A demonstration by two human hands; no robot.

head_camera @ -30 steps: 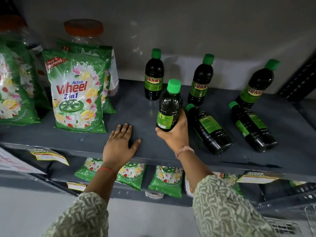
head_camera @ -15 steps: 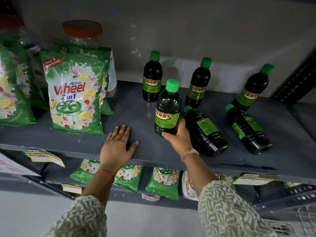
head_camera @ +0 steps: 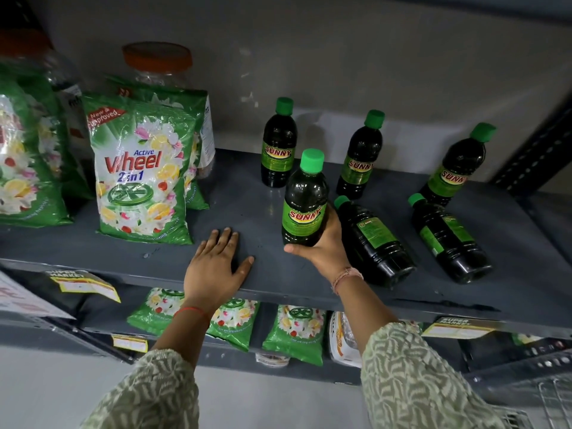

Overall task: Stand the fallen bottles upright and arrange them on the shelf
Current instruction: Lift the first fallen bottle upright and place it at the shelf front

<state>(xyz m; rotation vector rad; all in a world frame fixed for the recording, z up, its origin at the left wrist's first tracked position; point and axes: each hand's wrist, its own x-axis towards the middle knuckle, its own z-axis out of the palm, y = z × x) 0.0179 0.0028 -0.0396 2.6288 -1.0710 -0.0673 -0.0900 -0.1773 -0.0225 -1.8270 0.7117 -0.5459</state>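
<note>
Dark bottles with green caps and green "SUNNY" labels stand and lie on a grey shelf (head_camera: 247,212). My right hand (head_camera: 322,246) grips the lower body of one upright bottle (head_camera: 305,199) near the shelf's front, its label facing me. Three bottles stand at the back: one (head_camera: 277,144), another (head_camera: 360,156) and a third (head_camera: 458,165) by the right upright. Two bottles lie on their sides, caps pointing back: one (head_camera: 371,239) right beside my right hand, the other (head_camera: 448,239) further right. My left hand (head_camera: 216,261) rests flat on the shelf's front, fingers spread.
Green "Active Wheel" detergent packs (head_camera: 142,174) stand at the left, with orange-lidded clear jars (head_camera: 158,63) behind them. More green packs (head_camera: 294,332) lie on the shelf below. Yellow price tags (head_camera: 83,283) hang on the shelf edges. A dark perforated post (head_camera: 535,153) bounds the right side.
My right hand has brought the held bottle down to the shelf and turned it, so its "SUNNY" label faces me. My left hand has stayed flat on the shelf.
</note>
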